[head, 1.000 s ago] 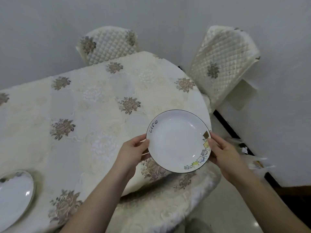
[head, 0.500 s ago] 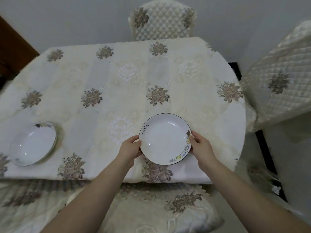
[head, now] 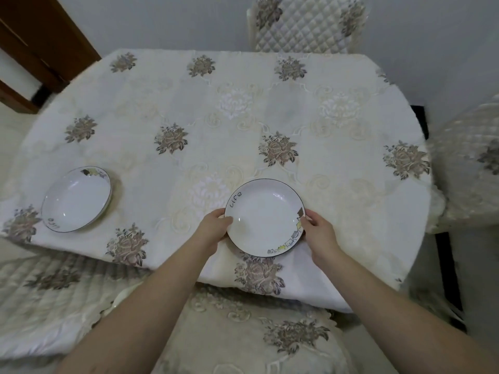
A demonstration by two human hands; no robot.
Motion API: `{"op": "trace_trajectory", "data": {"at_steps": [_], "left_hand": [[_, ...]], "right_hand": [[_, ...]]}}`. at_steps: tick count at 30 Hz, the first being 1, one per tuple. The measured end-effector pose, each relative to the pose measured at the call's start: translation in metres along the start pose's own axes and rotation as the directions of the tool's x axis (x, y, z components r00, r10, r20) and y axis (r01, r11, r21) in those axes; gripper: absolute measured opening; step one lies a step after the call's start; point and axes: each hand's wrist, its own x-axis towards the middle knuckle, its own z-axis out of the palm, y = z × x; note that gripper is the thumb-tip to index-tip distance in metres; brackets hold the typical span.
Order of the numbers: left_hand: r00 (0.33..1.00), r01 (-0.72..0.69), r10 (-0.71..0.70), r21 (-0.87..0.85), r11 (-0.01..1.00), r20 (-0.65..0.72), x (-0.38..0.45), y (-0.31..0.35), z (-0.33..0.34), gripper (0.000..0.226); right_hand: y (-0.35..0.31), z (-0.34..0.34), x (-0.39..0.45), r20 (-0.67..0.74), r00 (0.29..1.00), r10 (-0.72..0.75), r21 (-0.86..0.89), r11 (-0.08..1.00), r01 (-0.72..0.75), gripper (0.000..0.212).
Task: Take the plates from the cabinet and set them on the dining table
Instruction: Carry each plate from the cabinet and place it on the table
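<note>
A white plate (head: 263,215) with a dark rim, the word "life" and small cartoon pictures sits at or just above the near edge of the dining table (head: 243,125), which wears a cream floral cloth. My left hand (head: 214,229) grips its left rim, thumb over the edge. My right hand (head: 318,233) grips its right rim. I cannot tell whether the plate rests fully on the cloth. A second matching plate (head: 77,198) lies on the table at the near left, apart from both hands.
Quilted cream chairs stand at the far side (head: 305,22), at the right (head: 469,168) and just below me at the near side (head: 243,333). A dark wooden door frame (head: 40,44) is at the far left. A grey wall runs behind the table.
The view has swung from the table's right corner to face the table squarely. Both hands have carried the plate lower, down to the cloth near the front edge. The second plate has come fully into view.
</note>
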Motion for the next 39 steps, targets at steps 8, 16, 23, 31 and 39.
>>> {"op": "trace_trajectory", "data": {"at_steps": [8, 16, 23, 31, 39], "left_hand": [[0.999, -0.005, 0.004, -0.036, 0.999, -0.032, -0.002, -0.003, -0.002, 0.025], [0.999, -0.007, -0.001, -0.165, 0.986, -0.049, -0.013, -0.012, 0.003, 0.031], [0.998, 0.007, -0.018, -0.205, 0.979, -0.053, -0.016, -0.014, 0.003, 0.033], [0.998, -0.021, 0.012, -0.144, 0.989, -0.067, -0.034, -0.010, 0.011, 0.039], [0.988, -0.017, 0.023, 0.037, 0.999, -0.154, -0.072, -0.015, -0.004, 0.047]], "right_hand": [[0.008, -0.002, -0.001, 0.031, 0.999, 0.035, -0.054, 0.998, -0.033, 0.028], [-0.005, -0.007, -0.005, 0.063, 0.990, 0.128, 0.074, 0.988, -0.133, 0.025], [-0.017, -0.013, -0.008, 0.167, 0.964, 0.206, 0.047, 0.975, -0.216, 0.029], [-0.029, -0.019, -0.019, 0.224, 0.947, 0.232, -0.132, 0.970, -0.206, 0.024], [-0.044, -0.036, -0.037, 0.195, 0.959, 0.206, -0.389, 0.914, -0.118, 0.019]]}}
